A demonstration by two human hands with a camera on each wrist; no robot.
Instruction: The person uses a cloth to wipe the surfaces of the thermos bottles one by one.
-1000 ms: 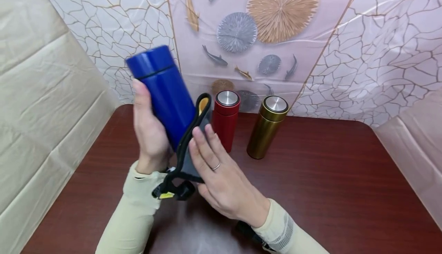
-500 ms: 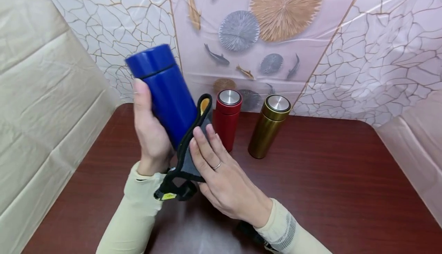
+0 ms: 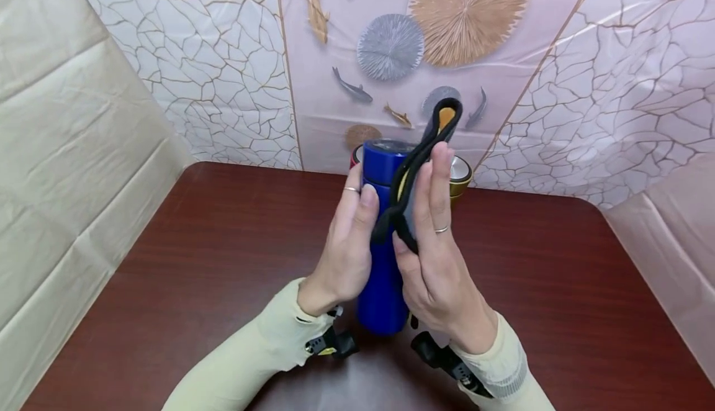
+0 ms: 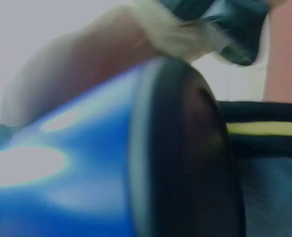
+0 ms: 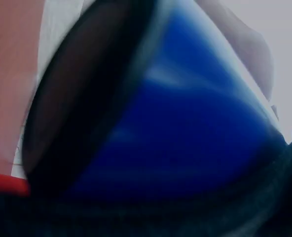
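Steadily now: blue flask caught between two hands, cloth at its flank

There was the blue flask [image 3: 384, 280], near upright between the person's hands, in front of the red bottle [image 3: 354, 158] and the gold bottle [image 3: 462, 183], both mostly hidden behind. The left hand [image 3: 342, 249] had the grip, a finger along the side, thumb over the near face. On the opposite flank lay the right hand [image 3: 439, 262], fingers straight against the cloth [image 3: 414, 164], pressing it to the blue wall. And what a tangle of cloth: doubled over at the top, yellow inside peeping out, dark edge curving across the flask's front almost to the left thumb!

Both wrist views were blurred, yet each caught a dark end face beside the blue, so the flask looked lifted off the bench [image 3: 234, 237]; how high, nobody could tell. That seemed to leave most of the weight with the left hand, and a firm hold there mattered. The smart play on the right? A flat palm, even pressure, the fold smoothed so fabric met the curve fully. Lopsided force risked swivelling so smooth a wall out of the grip, and that loose edge needed watching, lest it snag under the left thumb.
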